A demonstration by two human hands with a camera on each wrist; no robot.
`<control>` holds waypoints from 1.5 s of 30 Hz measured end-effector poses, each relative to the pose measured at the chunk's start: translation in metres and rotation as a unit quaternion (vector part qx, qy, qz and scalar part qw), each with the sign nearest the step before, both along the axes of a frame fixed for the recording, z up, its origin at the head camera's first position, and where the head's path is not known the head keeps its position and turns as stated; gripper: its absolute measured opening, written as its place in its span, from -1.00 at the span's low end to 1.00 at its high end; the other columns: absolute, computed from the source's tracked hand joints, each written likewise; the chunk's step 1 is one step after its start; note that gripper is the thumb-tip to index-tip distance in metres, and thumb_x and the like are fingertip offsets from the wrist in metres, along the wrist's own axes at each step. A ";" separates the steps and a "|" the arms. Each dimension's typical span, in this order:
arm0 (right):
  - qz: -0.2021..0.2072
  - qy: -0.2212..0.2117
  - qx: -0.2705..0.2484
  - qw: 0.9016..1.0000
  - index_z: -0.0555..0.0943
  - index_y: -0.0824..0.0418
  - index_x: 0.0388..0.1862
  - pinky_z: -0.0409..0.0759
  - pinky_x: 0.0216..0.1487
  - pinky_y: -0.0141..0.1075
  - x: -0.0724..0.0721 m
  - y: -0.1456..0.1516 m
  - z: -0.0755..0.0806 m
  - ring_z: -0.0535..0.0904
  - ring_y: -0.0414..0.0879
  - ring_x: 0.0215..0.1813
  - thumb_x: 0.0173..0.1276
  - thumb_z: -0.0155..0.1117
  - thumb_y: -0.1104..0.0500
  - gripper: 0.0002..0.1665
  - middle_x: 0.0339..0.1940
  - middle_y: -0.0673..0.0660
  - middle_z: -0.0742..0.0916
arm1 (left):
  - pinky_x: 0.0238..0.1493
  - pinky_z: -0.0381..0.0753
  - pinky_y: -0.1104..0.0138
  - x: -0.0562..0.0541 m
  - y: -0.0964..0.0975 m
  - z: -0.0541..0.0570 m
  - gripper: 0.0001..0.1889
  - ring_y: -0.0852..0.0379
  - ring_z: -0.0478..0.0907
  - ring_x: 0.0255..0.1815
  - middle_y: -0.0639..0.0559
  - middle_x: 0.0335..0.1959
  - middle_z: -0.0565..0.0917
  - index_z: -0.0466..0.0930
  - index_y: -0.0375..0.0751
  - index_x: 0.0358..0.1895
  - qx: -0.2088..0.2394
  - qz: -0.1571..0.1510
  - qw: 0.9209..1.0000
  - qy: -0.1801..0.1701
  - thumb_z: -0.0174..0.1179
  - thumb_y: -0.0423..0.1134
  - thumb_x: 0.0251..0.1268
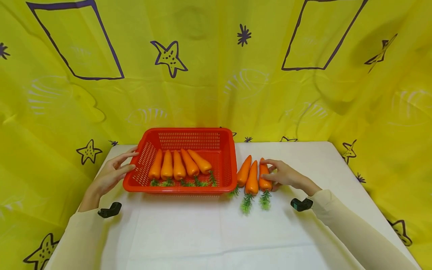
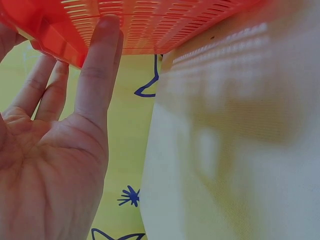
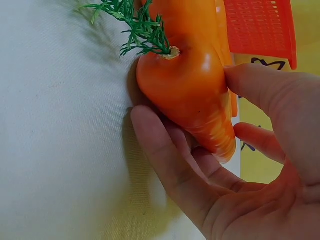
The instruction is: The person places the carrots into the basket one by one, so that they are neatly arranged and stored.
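A red plastic basket (image 1: pixel 192 190) with slotted walls stands on the white-covered table. My left hand (image 1: pixel 113 174) touches its left wall from outside, the fingers extended; in the left wrist view the fingertips rest against the red slotted side. Inside the basket several orange carrots (image 1: pixel 177 165) lie in a row, their green tops facing me. To the right of the basket are three more carrots. My right hand (image 1: pixel 283 174) grips the rightmost carrot (image 3: pixel 185 80), thumb on one side and curled fingers on the other. The middle carrot (image 1: pixel 252 180) and left carrot (image 1: pixel 244 172) lie beside it.
A yellow curtain (image 1: pixel 209 93) printed with starfish and fish hangs behind the table and along both sides. White cloth (image 1: pixel 189 228) covers the table in front of the basket. Small black devices sit at both wrists.
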State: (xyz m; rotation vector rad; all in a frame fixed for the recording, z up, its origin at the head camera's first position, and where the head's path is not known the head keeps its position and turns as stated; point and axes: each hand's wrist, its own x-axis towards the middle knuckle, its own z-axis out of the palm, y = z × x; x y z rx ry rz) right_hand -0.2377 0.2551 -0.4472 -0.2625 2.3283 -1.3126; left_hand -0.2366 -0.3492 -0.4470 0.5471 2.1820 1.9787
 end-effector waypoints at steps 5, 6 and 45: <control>0.001 0.001 0.002 1.000 0.18 0.38 0.61 0.78 -0.32 0.00 0.000 -0.001 0.002 0.71 0.06 -0.40 0.44 0.38 0.21 -0.11 0.18 0.58 0.49 | 0.19 0.58 0.44 -0.001 -0.001 -0.002 -0.51 0.01 -0.07 0.65 -0.02 0.69 0.02 0.30 -0.46 0.48 0.003 -0.001 1.000 0.000 0.04 -0.50 0.55; 0.001 0.001 0.002 1.000 0.17 0.38 0.61 0.78 -0.31 0.00 0.000 -0.001 0.002 0.71 0.06 -0.40 0.44 0.38 0.22 -0.11 0.18 0.58 0.49 | 0.19 0.58 0.44 -0.001 -0.002 -0.002 -0.51 0.02 -0.07 0.65 -0.02 0.69 0.02 0.30 -0.45 0.48 0.002 -0.001 1.000 0.000 0.04 -0.49 0.55; 0.066 0.036 0.024 0.997 0.19 0.37 0.61 0.78 -0.22 0.00 -0.010 0.017 0.072 0.75 0.09 -0.20 0.41 0.38 0.27 -0.10 0.34 0.62 0.37 | -0.03 0.72 0.35 0.003 0.002 0.016 -0.51 0.31 0.66 0.12 -0.15 0.68 0.03 0.39 -0.40 0.45 -0.083 0.014 0.996 0.003 0.14 -0.39 0.54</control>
